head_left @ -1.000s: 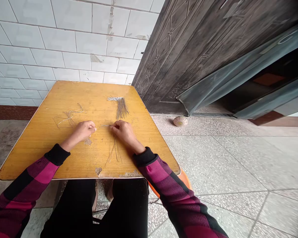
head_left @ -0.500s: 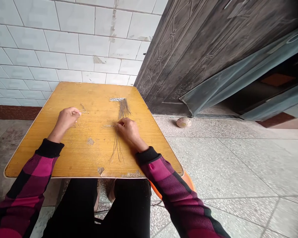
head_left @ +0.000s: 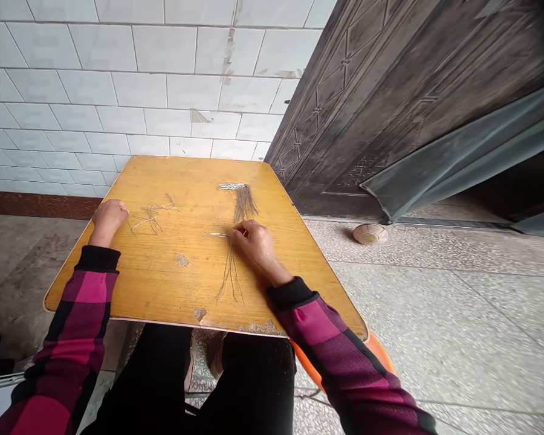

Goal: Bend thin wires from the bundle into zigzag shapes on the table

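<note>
Head view, left hand (head_left: 109, 220) resting, right hand (head_left: 255, 246) pinching strands (head_left: 229, 272)

House entrance porch: white tile wall (head_left: 163, 72), embossed metal door (head_left: 390, 109), terrazzo floor (head_left: 435, 314).

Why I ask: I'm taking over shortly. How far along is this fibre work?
Done, it seems: a fibre bundle hangs gathered from a silvery band. In hand: the right hand pinches a few loose strands. Left: a loose tangle of strands lies beside the left hand, not gathered into the band.
</note>
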Tool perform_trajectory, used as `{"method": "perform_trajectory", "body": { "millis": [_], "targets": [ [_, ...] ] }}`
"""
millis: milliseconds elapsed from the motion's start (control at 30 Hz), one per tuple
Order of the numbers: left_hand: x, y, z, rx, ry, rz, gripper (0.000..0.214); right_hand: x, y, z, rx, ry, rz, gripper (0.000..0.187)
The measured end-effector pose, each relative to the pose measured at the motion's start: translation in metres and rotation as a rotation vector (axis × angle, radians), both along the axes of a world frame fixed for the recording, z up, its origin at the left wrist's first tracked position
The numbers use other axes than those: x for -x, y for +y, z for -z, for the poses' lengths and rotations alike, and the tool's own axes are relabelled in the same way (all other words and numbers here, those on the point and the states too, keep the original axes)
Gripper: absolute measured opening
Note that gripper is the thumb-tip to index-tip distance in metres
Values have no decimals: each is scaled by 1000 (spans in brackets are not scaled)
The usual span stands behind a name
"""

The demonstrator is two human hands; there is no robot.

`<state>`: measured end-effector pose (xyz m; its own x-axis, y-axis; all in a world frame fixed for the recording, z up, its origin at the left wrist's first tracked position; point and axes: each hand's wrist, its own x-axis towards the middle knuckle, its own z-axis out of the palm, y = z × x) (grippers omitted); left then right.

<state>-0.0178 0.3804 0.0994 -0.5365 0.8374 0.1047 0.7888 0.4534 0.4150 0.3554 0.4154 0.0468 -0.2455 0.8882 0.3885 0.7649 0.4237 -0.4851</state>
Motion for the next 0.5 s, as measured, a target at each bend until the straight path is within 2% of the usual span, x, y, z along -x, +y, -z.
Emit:
{"method": "perform_trajectory", "body": {
  "millis": [100, 167, 367, 500],
  "targets": [
    [7, 3, 3, 70, 62, -36, 7, 0, 1, 0, -1, -3, -10, 18],
    [4, 6, 8, 63, 89, 3, 9, 0, 1, 1, -5, 3, -11, 19],
    [-31, 15, 22, -77, 183, 226, 27, -1, 3, 3, -27, 19, -9, 19],
    [-42, 17, 23, -41, 183, 204, 38, -2, 4, 4, -41, 23, -14, 18]
  ]
}}
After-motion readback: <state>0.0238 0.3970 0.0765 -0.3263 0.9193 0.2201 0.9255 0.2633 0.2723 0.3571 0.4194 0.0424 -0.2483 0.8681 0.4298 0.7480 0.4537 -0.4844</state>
